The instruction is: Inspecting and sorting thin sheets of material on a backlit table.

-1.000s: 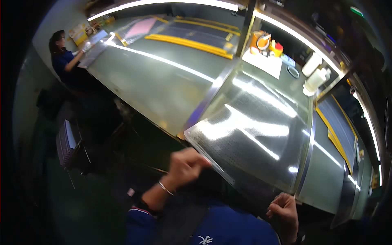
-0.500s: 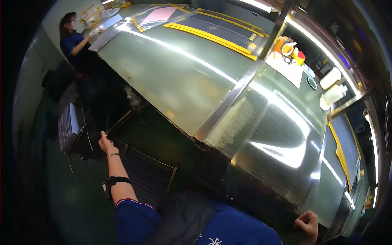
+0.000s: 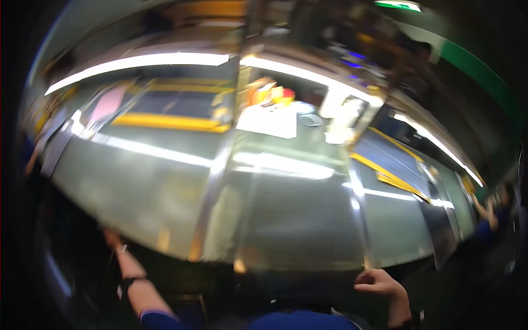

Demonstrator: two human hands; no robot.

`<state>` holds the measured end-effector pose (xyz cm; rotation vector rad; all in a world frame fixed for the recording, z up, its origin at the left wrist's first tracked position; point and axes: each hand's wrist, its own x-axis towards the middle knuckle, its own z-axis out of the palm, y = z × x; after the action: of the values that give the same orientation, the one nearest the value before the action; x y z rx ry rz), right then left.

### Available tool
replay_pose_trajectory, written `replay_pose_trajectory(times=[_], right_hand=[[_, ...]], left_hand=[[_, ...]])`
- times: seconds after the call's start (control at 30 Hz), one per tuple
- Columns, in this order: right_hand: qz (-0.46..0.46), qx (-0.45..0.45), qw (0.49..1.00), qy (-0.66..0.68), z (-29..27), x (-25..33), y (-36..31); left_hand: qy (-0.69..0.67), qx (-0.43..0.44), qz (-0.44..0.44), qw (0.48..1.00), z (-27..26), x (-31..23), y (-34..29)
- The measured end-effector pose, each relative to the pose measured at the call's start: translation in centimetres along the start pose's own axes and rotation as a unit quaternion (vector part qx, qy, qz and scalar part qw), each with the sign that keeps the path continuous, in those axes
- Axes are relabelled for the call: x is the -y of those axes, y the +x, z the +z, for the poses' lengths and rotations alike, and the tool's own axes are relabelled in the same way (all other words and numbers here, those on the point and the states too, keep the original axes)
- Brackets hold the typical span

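Observation:
My left hand [image 3: 113, 239] hangs at the left, beside the near edge of a long glossy grey-green table [image 3: 132, 198]. It is smeared by motion, so its fingers cannot be read. A bracelet and a dark wrist strap [image 3: 126, 285] are on that arm. At the lower right, my right hand [image 3: 380, 282] is loosely curled, thumb against the bent fingers, and nothing shows in it. It is just in front of the near edge of a dark, finely textured panel [image 3: 297, 220] in the middle section of the table.
Yellow-edged dark framed screens [image 3: 170, 104] lie at the far left and right [image 3: 390, 162]. White paper [image 3: 267, 121], orange containers [image 3: 258, 94] and pale bottles [image 3: 338, 118] stand at the back. Metal posts [image 3: 212, 187] divide the tables. Co-workers stand at far left [image 3: 30, 151] and far right [image 3: 489, 220].
My view has swung right and up, bringing the right-hand tables and a second co-worker into sight. My right hand has risen within view; my left hand appears lower and farther left.

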<state>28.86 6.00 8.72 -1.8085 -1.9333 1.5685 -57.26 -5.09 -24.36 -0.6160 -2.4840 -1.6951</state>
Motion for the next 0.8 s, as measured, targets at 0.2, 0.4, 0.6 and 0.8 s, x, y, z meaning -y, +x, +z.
replay_pose_trajectory(times=[0.2, 0.4, 0.6, 0.8], right_hand=[[-0.016, 0.034, 0.972, 0.232, 0.3, -2.2, -1.3], [0.012, 0.019, 0.937, 0.348, 1.6, -2.7, -1.8], [0.017, -0.036, 0.918, 0.394, 3.4, -3.8, -1.3], [-0.013, -0.063, 0.921, 0.384, 4.4, -4.9, 0.1]], left_hand=[[0.028, -0.073, -0.142, 0.987, 2.0, -4.9, 1.2], [0.090, -0.107, -0.139, 0.980, 0.5, -6.7, -0.9], [0.172, -0.153, -0.142, 0.963, -0.5, -8.9, -3.4], [0.226, -0.240, -0.137, 0.934, -2.1, -9.3, -5.3]])
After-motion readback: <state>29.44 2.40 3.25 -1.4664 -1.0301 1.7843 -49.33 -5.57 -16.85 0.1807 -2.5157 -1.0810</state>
